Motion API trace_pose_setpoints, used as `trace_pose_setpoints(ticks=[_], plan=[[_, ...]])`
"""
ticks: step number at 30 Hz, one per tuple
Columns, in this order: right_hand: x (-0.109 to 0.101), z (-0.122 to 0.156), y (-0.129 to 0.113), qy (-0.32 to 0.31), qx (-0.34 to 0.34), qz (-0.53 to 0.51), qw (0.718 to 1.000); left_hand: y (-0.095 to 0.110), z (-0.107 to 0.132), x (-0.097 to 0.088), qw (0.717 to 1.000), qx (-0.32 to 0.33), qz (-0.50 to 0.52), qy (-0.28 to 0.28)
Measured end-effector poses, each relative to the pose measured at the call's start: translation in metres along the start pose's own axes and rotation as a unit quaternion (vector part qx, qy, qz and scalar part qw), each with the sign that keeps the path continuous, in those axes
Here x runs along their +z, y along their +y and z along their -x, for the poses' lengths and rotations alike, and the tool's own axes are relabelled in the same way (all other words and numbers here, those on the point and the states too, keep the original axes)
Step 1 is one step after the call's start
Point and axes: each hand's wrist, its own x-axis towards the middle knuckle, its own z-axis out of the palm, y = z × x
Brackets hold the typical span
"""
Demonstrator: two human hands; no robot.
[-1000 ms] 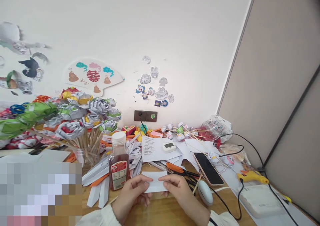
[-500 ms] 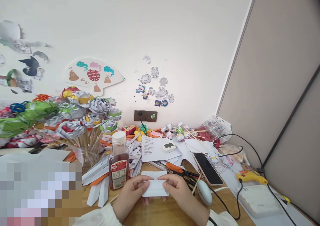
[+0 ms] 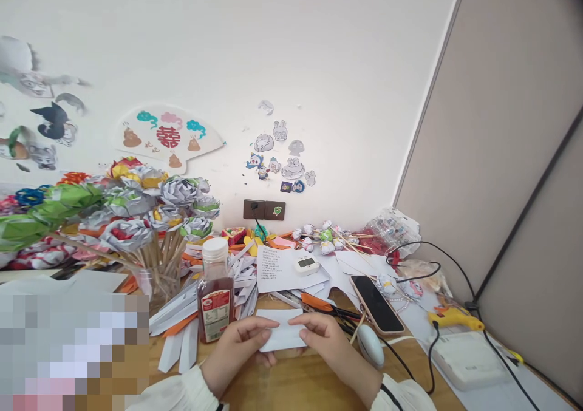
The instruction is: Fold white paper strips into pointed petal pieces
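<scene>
A small folded sheet of white paper (image 3: 285, 333) is held up just over the wooden table, with a crease running across it. My left hand (image 3: 243, 345) pinches its left edge between thumb and fingers, some fingertips showing underneath. On the opposite edge, my right hand (image 3: 325, 341) grips the paper the same way, its lower fingers mostly hidden. Close by my left hand stands a bottle of reddish-brown liquid (image 3: 215, 295) with a white cap. A white computer mouse (image 3: 370, 345) lies just right of my right hand.
Paper flowers on sticks (image 3: 157, 235) stand in a holder at left, beside cut paper strips (image 3: 175, 314). Behind my hands are a handwritten sheet (image 3: 276, 271) and a small digital timer (image 3: 306, 265). At right lie a phone (image 3: 377, 305), a yellow glue gun (image 3: 455, 319) and cables.
The paper has tilted slightly, and its lower edge sits a little higher. Both hands keep their pinch on it. The whole view has shifted slightly.
</scene>
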Motion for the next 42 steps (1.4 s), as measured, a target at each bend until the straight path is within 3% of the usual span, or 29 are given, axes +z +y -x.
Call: trace_pose_setpoints(ticks=[7, 13, 23, 35, 39, 42], plan=[[-0.001, -0.002, 0.004, 0.016, -0.009, 0.045, 0.999, 0.005, 0.004, 0.001, 1.000, -0.013, 0.009, -0.014], [0.000, 0.001, 0.004, 0.020, -0.033, 0.136, 0.990, 0.005, 0.003, 0.010, 0.997, -0.049, -0.041, 0.032], [0.004, 0.000, -0.003, 0.016, -0.031, 0.258, 0.966, 0.000, 0.004, 0.016, 0.984, 0.003, -0.163, 0.067], [0.003, -0.004, 0.012, -0.018, 0.043, 0.116, 0.992, 0.002, 0.004, 0.017, 0.991, -0.051, -0.108, 0.068], [0.001, -0.004, 0.012, -0.013, 0.033, 0.131, 0.991, 0.000, 0.004, 0.018, 0.990, -0.102, -0.074, 0.066], [0.000, -0.004, 0.011, -0.010, 0.032, 0.139, 0.990, 0.001, 0.004, 0.018, 0.990, -0.101, -0.071, 0.063]])
